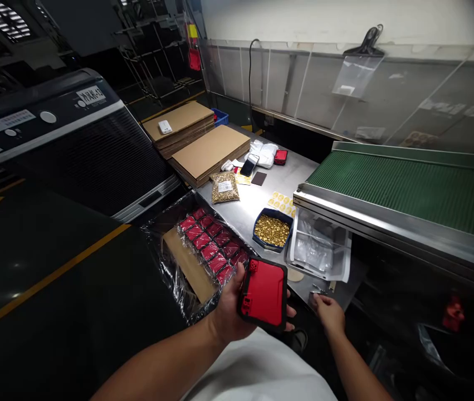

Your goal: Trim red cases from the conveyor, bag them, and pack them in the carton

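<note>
While the left hand point(227, 311) clamps a red-and-black plastic case point(267, 292) in front of the torso point(262, 370), the right hand point(331, 315) sits apart, at a small shiny item point(318, 289) near the steel bench point(243, 216) edge; can't tell if it's gripping. Blue tray point(268, 246) of gold-coloured pieces point(272, 229) sits beside the white bin point(344, 262).

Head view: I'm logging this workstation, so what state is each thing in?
Red case: seems closed, in the left hand
Plastic-lined box: open, red items in rows
Blue tub: open, holding golden pieces
Bag of golden pieces: seems closed, lying flat
White bin: open, clear bags inside
Black phone: screen looks dark
Cardboard sheets: stacked flat
Black clip: gripping a clear bag
Conveyor: motion unclear
</note>
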Tool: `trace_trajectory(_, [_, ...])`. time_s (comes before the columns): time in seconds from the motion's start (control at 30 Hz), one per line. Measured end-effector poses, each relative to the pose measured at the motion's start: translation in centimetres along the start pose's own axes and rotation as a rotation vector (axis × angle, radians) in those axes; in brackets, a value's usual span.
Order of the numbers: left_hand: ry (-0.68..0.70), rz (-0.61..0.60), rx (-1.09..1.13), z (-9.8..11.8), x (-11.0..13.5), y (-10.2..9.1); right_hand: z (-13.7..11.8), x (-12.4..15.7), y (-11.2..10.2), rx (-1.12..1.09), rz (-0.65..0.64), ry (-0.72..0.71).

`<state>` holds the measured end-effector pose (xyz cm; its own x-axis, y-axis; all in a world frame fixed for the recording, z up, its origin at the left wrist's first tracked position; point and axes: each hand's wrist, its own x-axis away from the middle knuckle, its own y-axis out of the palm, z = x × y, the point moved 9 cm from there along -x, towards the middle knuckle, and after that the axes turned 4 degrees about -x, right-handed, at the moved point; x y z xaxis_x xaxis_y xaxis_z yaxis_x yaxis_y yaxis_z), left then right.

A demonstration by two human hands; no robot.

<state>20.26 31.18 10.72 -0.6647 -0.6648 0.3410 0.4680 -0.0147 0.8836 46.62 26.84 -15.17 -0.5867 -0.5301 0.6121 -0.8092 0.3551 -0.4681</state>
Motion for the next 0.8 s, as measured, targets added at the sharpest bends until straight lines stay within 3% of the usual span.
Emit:
trace_trajectory(0.1, [-0.026,0.057,-0.001,-0.2,0.0,-0.7,-2.1,2.7,0.7,-0.143,-0.099,-0.006])
trace_trajectory(0.2, [-0.015,0.103,-0.031,0.1,-0.5,-1.3,-7.4,7.8,0.8,-0.256,-0.254,-0.113])
trace_trajectory(0.27, [0.018,0.134,-0.031,0.4,-1.0,-1.5,-12.5,12.6,0.7,-0.295,-0.415,-0.290])
trace_trajectory(0.33, [0.017,0.153,-0.046,0.3,-1.7,-1.4,-18.3,18.6,0.8,-0.225,-0.655,-0.624])
trace_trajectory(0.43, [-0.035,0.150,-0.208,-0.3,-2.8,-0.6,-22.4,24.0,0.4,0.068,-0.724,-0.886])
trace_trajectory(0.53, [-0.110,0.114,-0.395,-0.9,-3.7,0.5,-23.8,24.5,-0.8,0.164,-0.632,-0.907])
trace_trajectory(0.8, [-0.105,-0.008,-0.545,-0.6,-5.5,2.6,-24.5,24.3,-4.7,-0.125,-0.527,-0.819])
